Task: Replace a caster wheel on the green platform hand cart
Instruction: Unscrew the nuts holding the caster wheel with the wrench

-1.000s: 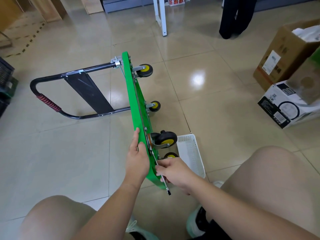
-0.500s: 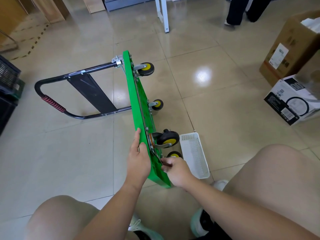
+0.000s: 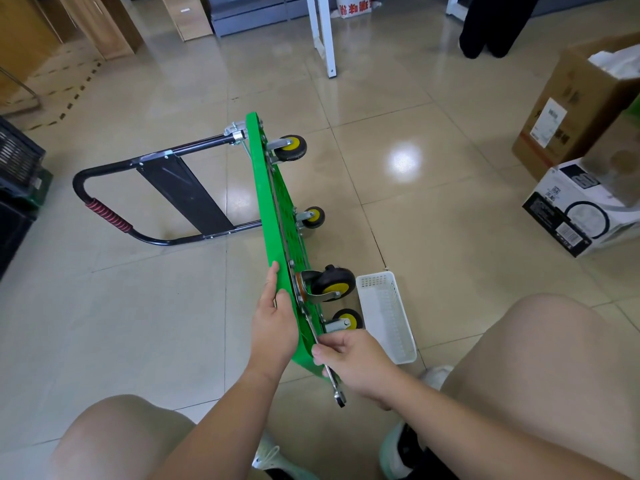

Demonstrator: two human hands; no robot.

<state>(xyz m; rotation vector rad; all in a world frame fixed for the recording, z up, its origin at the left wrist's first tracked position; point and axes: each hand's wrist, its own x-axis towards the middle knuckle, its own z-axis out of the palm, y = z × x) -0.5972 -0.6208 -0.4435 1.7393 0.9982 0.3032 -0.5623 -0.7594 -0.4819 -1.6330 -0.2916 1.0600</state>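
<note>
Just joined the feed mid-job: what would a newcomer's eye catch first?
The green cart stands on its edge mid-floor, wheels facing right. At its near end the left hand holds the edge while the right hand grips a wrench beside the largest caster wheel. A white basket lies right of it.

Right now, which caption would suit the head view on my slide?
Left hand grips the green cart, tipped on edge, while right hand holds a wrench by the caster wheel.

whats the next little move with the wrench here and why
Probably swing the wrench a short stroke on the fastener at the plate of the large caster. The right hand grips its handle, its far end reaches that plate, and the left hand holds the green platform on edge.
</note>
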